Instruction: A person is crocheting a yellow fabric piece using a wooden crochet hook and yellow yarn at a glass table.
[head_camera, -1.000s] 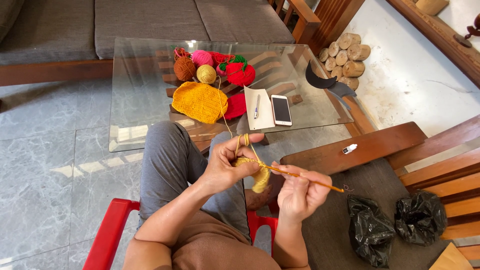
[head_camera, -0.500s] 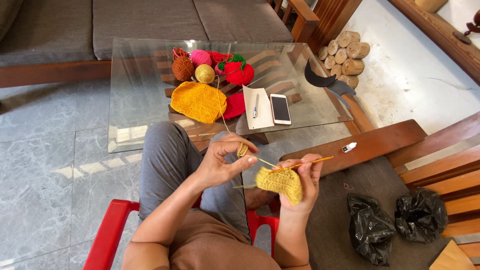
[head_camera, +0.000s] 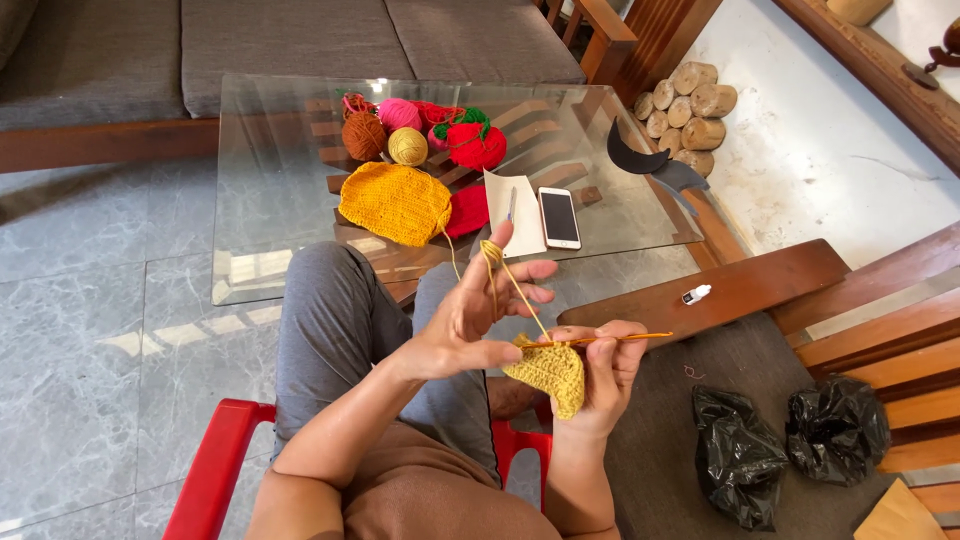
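My right hand (head_camera: 606, 372) holds a thin orange crochet hook (head_camera: 622, 339) pointing right and pinches a small yellow crocheted piece (head_camera: 549, 373) that hangs below it. My left hand (head_camera: 472, 318) is raised beside it with fingers spread, yellow yarn (head_camera: 511, 282) wound around the index finger and running taut down to the hook. The yarn leads back to the glass table (head_camera: 250, 210), where a larger yellow crocheted piece (head_camera: 394, 202) lies.
On the table are yarn balls, brown (head_camera: 363, 135), pink (head_camera: 399, 114), yellow (head_camera: 407, 146), a red-and-green knit (head_camera: 474, 143), paper with a pen (head_camera: 512, 210) and a phone (head_camera: 559, 217). Two black bags (head_camera: 735, 450) lie on the wooden seat at right. I sit on a red chair (head_camera: 212, 468).
The right hand turned the small yellow piece so it faces up and hangs from the hook. The left hand lifted and opened its fingers, drawing the yarn taut.
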